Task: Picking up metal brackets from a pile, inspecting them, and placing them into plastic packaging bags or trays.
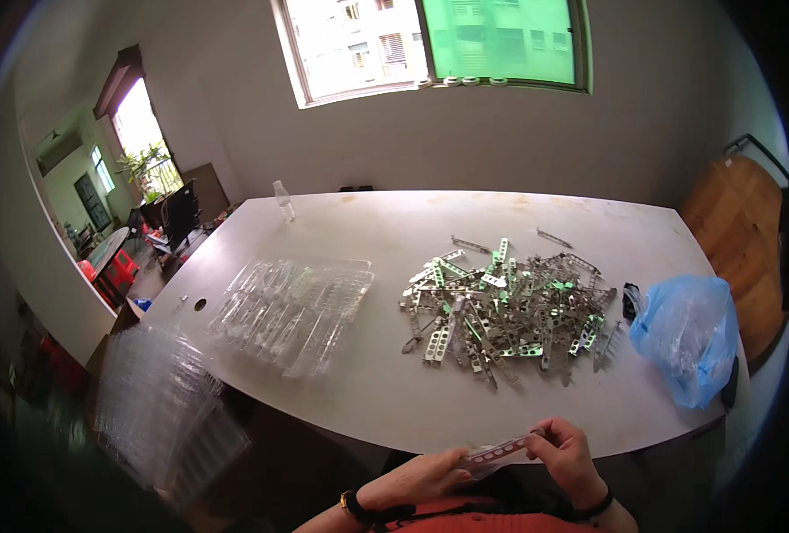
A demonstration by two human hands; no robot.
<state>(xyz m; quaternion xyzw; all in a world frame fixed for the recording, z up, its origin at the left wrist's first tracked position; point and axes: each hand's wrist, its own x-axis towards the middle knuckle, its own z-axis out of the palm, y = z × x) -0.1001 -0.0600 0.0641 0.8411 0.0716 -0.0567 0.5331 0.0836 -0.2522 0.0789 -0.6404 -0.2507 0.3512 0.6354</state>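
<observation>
Head view, from the left: a loose stack of clear trays [150, 400] sits low beside the table [386, 400], and more moulded clear trays [288, 311] lie on it, perhaps set there to be within reach. Behind them stands a small clear bottle [283, 202]. The left hand [426, 478] has its grip curled round the left end of a perforated strip [501, 450], held before the body at the table's near edge. Beyond lies a heap of metal pieces [523, 311], probably central for easy picking. The right hand [565, 456] pinches the strip's other end, grip nearly closed (two-handed support probably steadies it). Farthest right rests a blue plastic bag [689, 342]. No brand, label or writing is legible.
</observation>
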